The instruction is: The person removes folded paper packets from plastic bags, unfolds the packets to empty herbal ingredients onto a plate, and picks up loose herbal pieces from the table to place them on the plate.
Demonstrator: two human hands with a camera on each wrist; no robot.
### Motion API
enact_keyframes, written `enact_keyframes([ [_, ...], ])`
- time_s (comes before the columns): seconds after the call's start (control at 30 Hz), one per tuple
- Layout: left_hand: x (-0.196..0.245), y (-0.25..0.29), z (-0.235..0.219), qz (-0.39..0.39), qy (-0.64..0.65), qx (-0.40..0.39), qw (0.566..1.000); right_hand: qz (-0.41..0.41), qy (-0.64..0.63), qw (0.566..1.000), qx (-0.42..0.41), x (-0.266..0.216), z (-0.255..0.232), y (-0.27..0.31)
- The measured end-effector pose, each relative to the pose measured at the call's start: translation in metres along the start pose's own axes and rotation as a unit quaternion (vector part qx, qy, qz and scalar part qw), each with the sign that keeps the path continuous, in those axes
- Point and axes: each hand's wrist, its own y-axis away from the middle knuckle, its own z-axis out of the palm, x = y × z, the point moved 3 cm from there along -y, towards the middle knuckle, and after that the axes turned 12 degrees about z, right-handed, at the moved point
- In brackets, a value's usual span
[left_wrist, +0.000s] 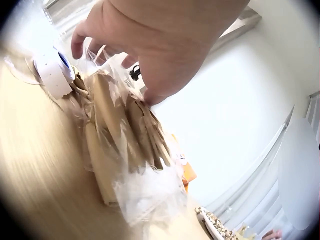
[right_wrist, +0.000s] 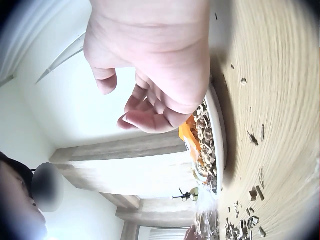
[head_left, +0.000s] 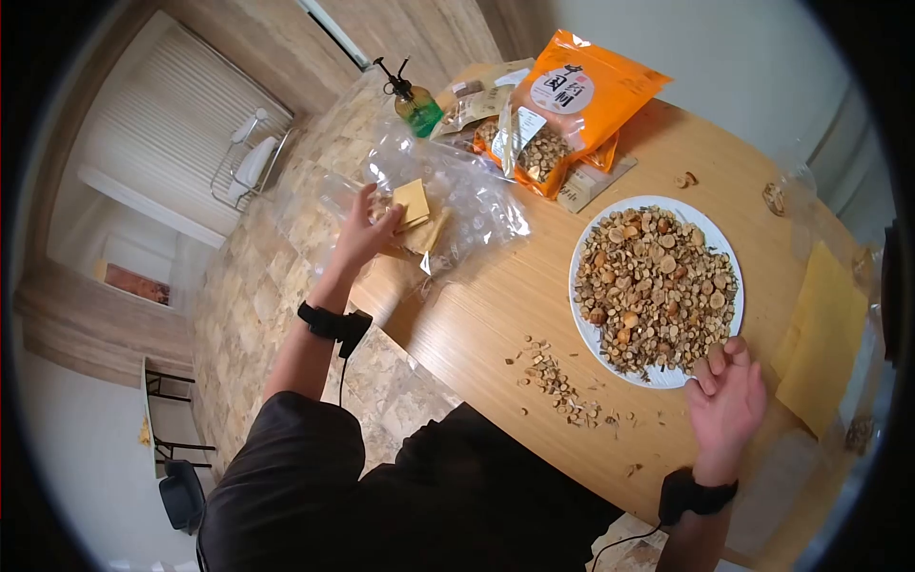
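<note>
The left hand (head_left: 360,232) reached to the far left edge of the wooden worktop (head_left: 496,305), its fingers (left_wrist: 78,44) loosely bent and touching a crumpled clear plastic bag (head_left: 457,195) holding tan paper packets (head_left: 413,202); whether the grip actually pinched the film could not be told, since the wrist view was blurred and the palm covered the contact. The right hand (head_left: 726,398) hovered at the near rim of a white plate (head_left: 583,250) heaped with sliced dried herb pieces (head_left: 658,286), fingers curled inward and holding nothing visible. Loose herb crumbs (head_left: 558,377) lay scattered on the worktop between the plate and the person's body. Behind the plate an orange printed pouch (head_left: 581,91) leaned over an opened pouch of similar slices (head_left: 538,153), with a green pump bottle (head_left: 416,103) further back. A yellow sheet (head_left: 820,334) lay right of the plate, partly cut off by the lens edge. A roll of white labels (left_wrist: 52,75) sat beside the bag in the left wrist view only.
</note>
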Motion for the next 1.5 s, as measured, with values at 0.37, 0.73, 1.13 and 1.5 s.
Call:
enact_keyframes([
  [0.37, 0.0, -0.011, -0.011, -0.018, 0.147, -0.035, 0.988, -0.004, 0.0, 1.0, 0.0, -0.001, -0.002, -0.002],
  [0.73, 0.061, 0.003, 0.004, -0.051, 0.508, -0.021, 0.86, 0.006, 0.017, 1.0, -0.003, -0.001, -0.004, -0.001],
  [1.13, 0.224, 0.086, 0.124, -0.055, 0.78, -0.245, 0.573, 0.17, 0.138, 0.951, -0.217, 0.021, 0.017, 0.001],
  [1.5, 0.228, 0.088, 0.154, 0.106, 0.632, -0.44, 0.629, 0.115, 0.195, 0.974, -0.006, 0.0, -0.004, 0.005],
])
